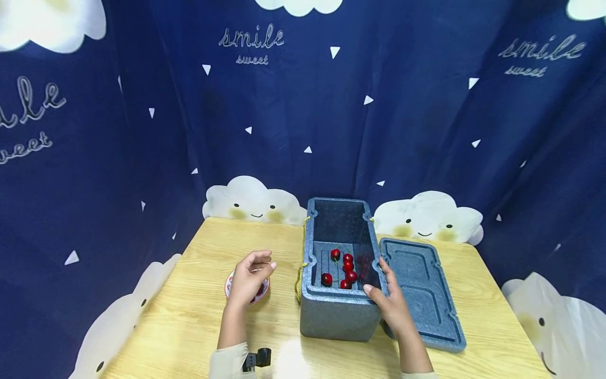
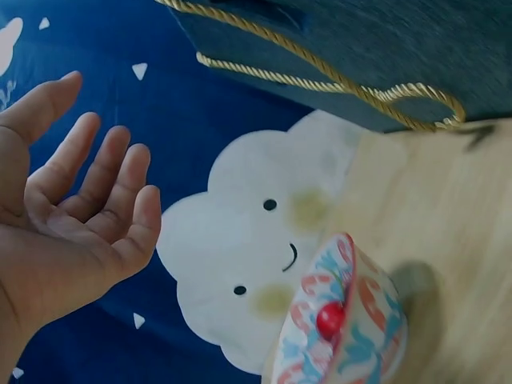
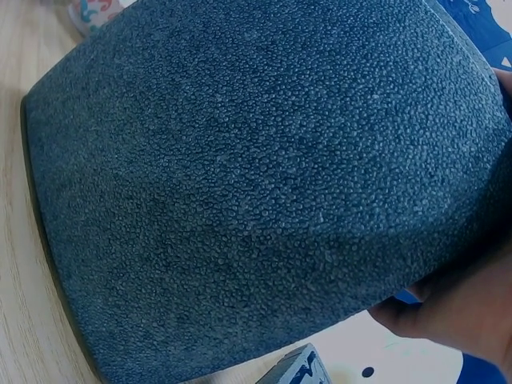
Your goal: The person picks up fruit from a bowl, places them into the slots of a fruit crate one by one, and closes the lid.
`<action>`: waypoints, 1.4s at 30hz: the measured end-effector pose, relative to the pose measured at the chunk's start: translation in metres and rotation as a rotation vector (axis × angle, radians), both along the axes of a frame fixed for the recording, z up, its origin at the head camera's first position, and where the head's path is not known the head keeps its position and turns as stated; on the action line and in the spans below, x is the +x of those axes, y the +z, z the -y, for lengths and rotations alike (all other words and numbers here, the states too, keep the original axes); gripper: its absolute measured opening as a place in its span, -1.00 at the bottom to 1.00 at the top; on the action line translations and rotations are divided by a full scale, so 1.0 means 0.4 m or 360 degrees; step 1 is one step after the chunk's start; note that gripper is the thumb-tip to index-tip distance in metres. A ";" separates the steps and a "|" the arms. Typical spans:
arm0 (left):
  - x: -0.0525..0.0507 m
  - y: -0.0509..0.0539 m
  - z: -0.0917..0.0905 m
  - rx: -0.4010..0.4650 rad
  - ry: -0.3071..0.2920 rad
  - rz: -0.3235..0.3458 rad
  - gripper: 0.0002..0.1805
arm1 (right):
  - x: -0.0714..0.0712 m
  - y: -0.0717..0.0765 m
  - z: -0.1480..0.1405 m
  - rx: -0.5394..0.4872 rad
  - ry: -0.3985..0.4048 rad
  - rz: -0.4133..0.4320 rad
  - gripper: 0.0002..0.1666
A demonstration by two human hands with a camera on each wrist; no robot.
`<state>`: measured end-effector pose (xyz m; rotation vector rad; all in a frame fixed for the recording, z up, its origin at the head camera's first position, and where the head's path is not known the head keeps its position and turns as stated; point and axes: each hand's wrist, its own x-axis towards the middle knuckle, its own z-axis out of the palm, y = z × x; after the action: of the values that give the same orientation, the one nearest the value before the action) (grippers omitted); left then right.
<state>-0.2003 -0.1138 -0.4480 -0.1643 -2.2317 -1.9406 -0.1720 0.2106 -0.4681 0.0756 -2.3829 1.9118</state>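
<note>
A dark grey-blue foam box (image 1: 338,318) stands lidless on the table. On its floor, toward the near end, lie several red cherries (image 1: 351,276). My right hand (image 1: 390,302) grips the near right corner of the box, thumb over the rim and fingers along the outer side; the right wrist view is mostly filled by the box's textured wall. My left hand (image 1: 248,276) hovers over a small patterned bowl (image 2: 372,320), fingers relaxed and holding nothing. A cherry (image 2: 330,320) shows at the bowl's rim; the hand covers much of the bowl in the head view.
To the right of the box, its flat lid (image 1: 418,284) lies on the wooden table (image 1: 189,310). A gold rope handle (image 2: 280,40) hangs along the box's left side. A blue curtain (image 1: 284,105) with clouds surrounds the table.
</note>
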 end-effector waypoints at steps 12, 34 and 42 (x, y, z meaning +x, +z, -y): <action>0.007 -0.082 0.045 -0.0084 0.0256 0.0085 -0.67 | 0.001 0.007 0.005 -0.0023 0.0015 -0.0020 -0.09; 0.024 -0.211 0.130 -0.0154 0.0331 0.0387 -0.49 | 0.008 0.000 0.003 -0.0039 0.0007 -0.0096 -0.12; 0.011 -0.199 0.134 -0.0364 0.0239 0.0426 -0.40 | 0.006 0.001 0.003 -0.0028 0.0014 -0.0089 -0.12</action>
<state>-0.1960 -0.1675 -0.5278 0.2414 -2.5484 -1.7128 -0.1696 0.2092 -0.4676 0.1365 -2.3338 1.9081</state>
